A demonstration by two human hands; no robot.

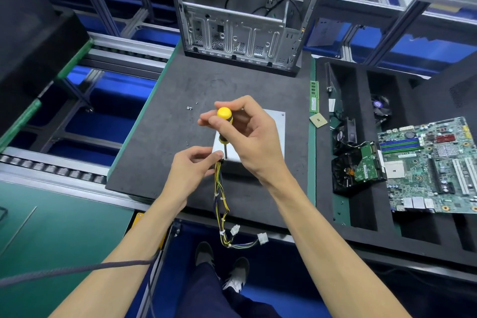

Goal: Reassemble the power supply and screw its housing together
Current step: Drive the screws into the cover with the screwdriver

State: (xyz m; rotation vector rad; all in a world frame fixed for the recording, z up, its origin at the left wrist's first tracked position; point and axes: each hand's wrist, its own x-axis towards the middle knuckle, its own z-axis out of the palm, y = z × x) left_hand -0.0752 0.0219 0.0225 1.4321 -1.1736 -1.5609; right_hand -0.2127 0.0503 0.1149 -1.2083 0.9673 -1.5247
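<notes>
The silver power supply [277,126] lies flat on the dark foam mat [180,131]. Its yellow and black cable bundle [219,196] hangs over the mat's near edge and ends in white connectors. My right hand [253,134] grips a yellow-and-black screwdriver [224,121] upright, with the tip on the housing's near left corner. My left hand [192,165] pinches that corner where the cables leave the housing, fingertips right beside the screwdriver tip. Two loose screws [191,107] lie on the mat to the left of the housing.
An empty computer case [242,15] stands at the mat's far edge. To the right a black foam tray [361,214] holds a motherboard [433,165], a hard drive [361,168], fans, a RAM stick [314,97] and a CPU [318,120]. A roller conveyor [51,168] runs at the left.
</notes>
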